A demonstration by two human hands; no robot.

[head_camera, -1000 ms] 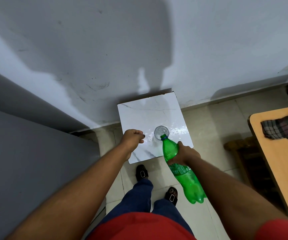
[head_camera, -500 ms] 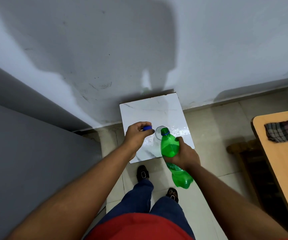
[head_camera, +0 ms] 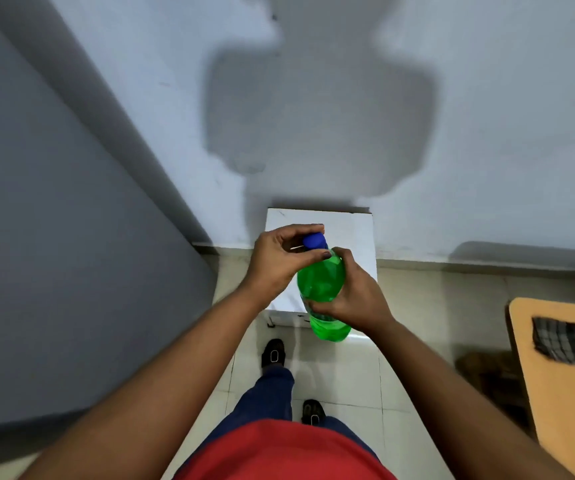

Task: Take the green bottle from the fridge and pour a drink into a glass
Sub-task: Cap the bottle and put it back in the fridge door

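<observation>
The green bottle (head_camera: 320, 285) is held nearly upright above the front of the small white marble-topped stand (head_camera: 351, 230). My right hand (head_camera: 351, 296) wraps its body from the right. My left hand (head_camera: 279, 261) has thumb and fingers closed round the blue cap (head_camera: 314, 241), which sits on the bottle's neck. The glass is hidden behind my hands and the bottle.
A grey fridge side (head_camera: 54, 237) fills the left. The white wall (head_camera: 313, 98) rises straight behind the stand. A wooden table (head_camera: 563, 393) with a dark checked cloth (head_camera: 570, 341) is at the right edge. My feet (head_camera: 274, 353) stand on pale floor tiles.
The bottle has swung from its pouring tilt over the glass to nearly upright. My left hand has brought the blue cap onto the bottle's neck. The camera has shifted and the glass has dropped from sight.
</observation>
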